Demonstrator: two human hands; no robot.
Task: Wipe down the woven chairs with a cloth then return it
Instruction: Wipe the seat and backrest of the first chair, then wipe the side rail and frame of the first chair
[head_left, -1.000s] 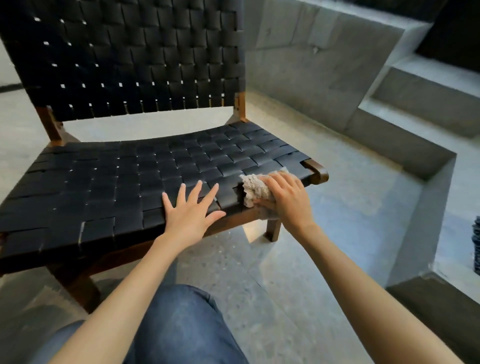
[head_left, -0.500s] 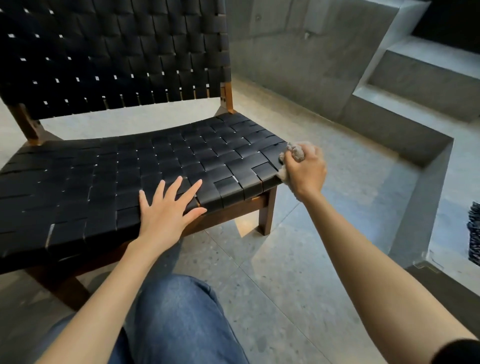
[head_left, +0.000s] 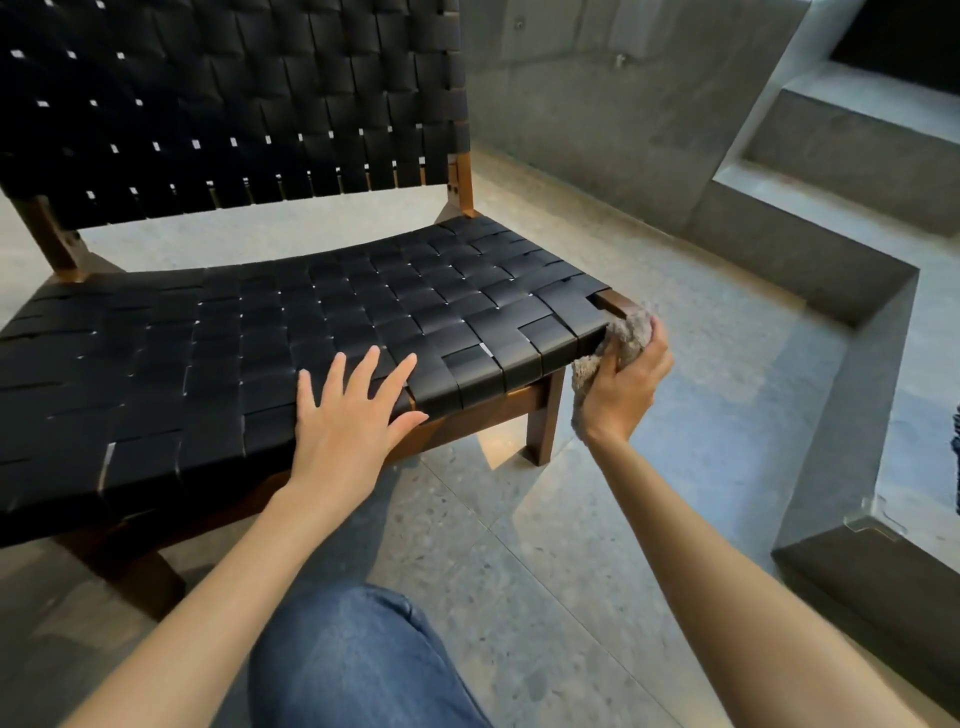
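Two hands: your left hand (head_left: 345, 421) lies flat with its fingers spread on the front edge of the chair (head_left: 260, 338). Your right hand (head_left: 623, 387) is at its front right corner.
Grip: your right fingers curl round a bunched cloth (head_left: 631, 332); your left hand holds nothing.
Cloth: grey-beige, nubbly and crumpled, pressed against the chair's corner where bare wood shows.
Chair: smooth, wide black straps in a basket weave on a dark wooden frame with square legs.
Room: open speckled stone floor (head_left: 519, 545) lies in front and to the right of the chair. Beyond it, grey concrete steps (head_left: 831, 249) rise.
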